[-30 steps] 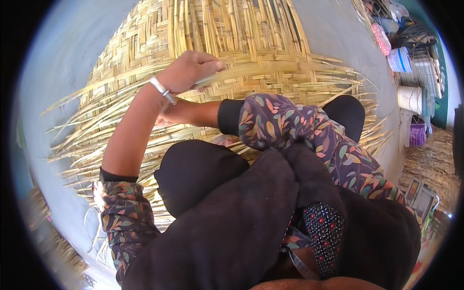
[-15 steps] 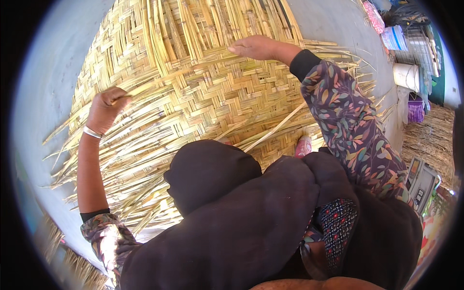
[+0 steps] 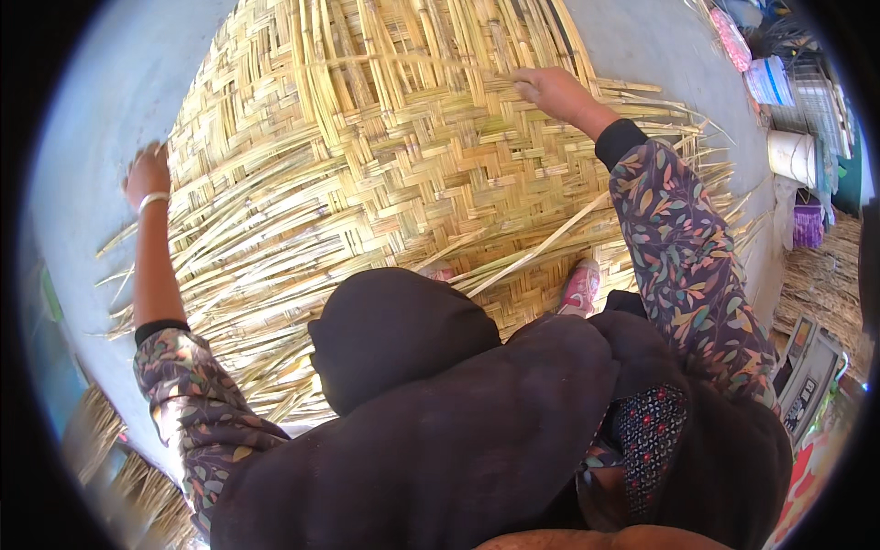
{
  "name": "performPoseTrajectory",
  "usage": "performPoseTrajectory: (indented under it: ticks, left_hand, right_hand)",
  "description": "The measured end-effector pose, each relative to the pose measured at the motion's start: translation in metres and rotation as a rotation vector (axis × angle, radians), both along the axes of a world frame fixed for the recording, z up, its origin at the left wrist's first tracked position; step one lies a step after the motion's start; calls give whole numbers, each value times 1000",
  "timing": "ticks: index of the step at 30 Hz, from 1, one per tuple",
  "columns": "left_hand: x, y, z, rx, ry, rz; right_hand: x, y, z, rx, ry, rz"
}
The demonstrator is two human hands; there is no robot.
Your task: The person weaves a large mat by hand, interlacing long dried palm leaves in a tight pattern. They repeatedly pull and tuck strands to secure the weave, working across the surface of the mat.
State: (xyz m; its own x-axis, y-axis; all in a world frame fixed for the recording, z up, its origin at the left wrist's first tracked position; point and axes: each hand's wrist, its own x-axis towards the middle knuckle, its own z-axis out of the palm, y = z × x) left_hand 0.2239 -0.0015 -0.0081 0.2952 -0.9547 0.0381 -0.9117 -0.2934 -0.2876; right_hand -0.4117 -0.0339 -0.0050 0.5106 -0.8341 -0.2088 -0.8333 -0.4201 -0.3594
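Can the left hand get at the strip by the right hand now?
Probably yes: the reed strip runs leftward from the right hand across the woven mat, and nothing visible blocks the left hand.

I count one left hand (image 3: 147,174) at ten o'clock and one right hand (image 3: 550,90) at one, with one thin strip (image 3: 403,59) pinched in it; one white bangle (image 3: 154,199) at ten; one woven mat (image 3: 431,174) at twelve; two pink shoes (image 3: 579,287), one mostly hidden, near the dial's centre; one striped tub (image 3: 768,82) and one white bucket (image 3: 793,158) around two; one purple basket (image 3: 808,225) towards three
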Motion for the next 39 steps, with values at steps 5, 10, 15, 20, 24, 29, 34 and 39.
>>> performPoseTrajectory:
  ticks: [5, 10, 15, 20, 24, 29, 34, 39]
  left_hand:
    - [-113, -34, -22, -356, 620, -403]
    - [-224, -54, -27, 89, 1253, -15]
    - [-227, -77, -59, 69, 800, -118]
    - [-245, -93, -32, 320, 796, -10]
    - [-255, -73, -25, -7, 740, -70]
    - [-277, -60, 7, -126, 717, -80]
    - [-254, -82, 7, 79, 855, -16]
    - [-248, -77, -1, 252, 1211, 152]
  right_hand:
    - [19, 0, 0, 194, -361, -511]
    - [52, -3, 1, 356, -756, -815]
    - [85, 1, 13, 582, -1002, -859]
    - [112, 5, 22, 674, -1048, -844]
    - [130, -7, 10, 648, -1143, -851]
    - [141, -27, 8, 632, -1222, -754]
    - [164, -31, 7, 613, -1131, -740]
    - [169, -34, -1, 654, -1001, -695]
